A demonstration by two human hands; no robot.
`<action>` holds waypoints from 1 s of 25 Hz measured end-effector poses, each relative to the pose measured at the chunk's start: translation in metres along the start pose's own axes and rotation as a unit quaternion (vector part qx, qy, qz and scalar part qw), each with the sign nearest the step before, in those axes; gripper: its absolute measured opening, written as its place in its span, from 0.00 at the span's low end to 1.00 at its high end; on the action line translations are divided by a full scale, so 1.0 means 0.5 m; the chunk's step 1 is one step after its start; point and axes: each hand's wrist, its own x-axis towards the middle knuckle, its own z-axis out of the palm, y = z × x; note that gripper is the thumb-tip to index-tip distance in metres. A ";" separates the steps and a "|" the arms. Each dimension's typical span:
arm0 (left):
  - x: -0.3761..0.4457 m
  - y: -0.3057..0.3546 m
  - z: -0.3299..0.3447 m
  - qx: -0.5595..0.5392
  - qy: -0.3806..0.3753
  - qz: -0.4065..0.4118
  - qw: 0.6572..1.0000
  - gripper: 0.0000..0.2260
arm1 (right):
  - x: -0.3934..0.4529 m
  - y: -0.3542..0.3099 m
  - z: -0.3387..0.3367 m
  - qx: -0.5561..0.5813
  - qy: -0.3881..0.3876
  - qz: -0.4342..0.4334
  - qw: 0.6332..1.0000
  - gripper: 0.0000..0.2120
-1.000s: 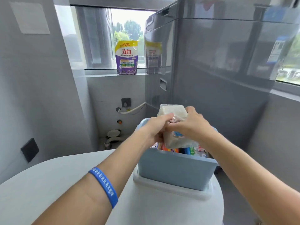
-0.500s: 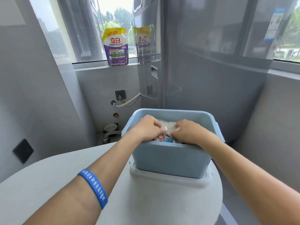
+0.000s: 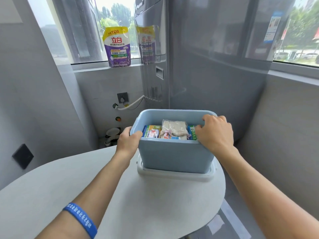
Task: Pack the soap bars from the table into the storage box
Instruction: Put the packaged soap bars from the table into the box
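Observation:
A light blue storage box [image 3: 174, 156] stands on its white lid [image 3: 174, 175] at the far end of the round white table [image 3: 120, 195]. Inside lie a clear-wrapped pack of pale soap bars [image 3: 174, 129], a boxed soap with orange and green print [image 3: 151, 131] at its left and a green boxed soap [image 3: 192, 132] at its right. My left hand [image 3: 128, 141] grips the box's left rim. My right hand [image 3: 214, 131] grips the right rim, its fingers curled over the edge.
A purple detergent pouch [image 3: 117, 47] stands on the window sill behind. A tall grey appliance [image 3: 198, 54] rises just behind the box. Pipes and a drain fitting [image 3: 112, 135] sit on the floor at the left, below a wall socket [image 3: 122, 97].
The wrapped soap pack went from held above the box to lying inside it. Both hands let go of it and moved apart onto the box's left and right rims.

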 end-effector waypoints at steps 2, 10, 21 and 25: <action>-0.010 0.003 0.015 -0.097 -0.010 -0.057 0.994 0.17 | -0.017 0.004 0.006 0.065 -0.010 0.074 0.995 0.15; -0.030 0.000 0.009 -0.190 -0.065 -0.127 0.971 0.13 | -0.060 0.043 0.006 0.545 -0.058 0.383 0.744 0.06; -0.062 0.015 -0.199 -0.228 0.057 -0.081 0.969 0.11 | -0.062 -0.148 -0.021 0.620 -0.087 0.267 0.733 0.11; -0.103 -0.045 -0.317 -0.221 0.091 -0.118 0.964 0.15 | -0.105 -0.250 0.022 0.605 -0.155 0.240 0.743 0.10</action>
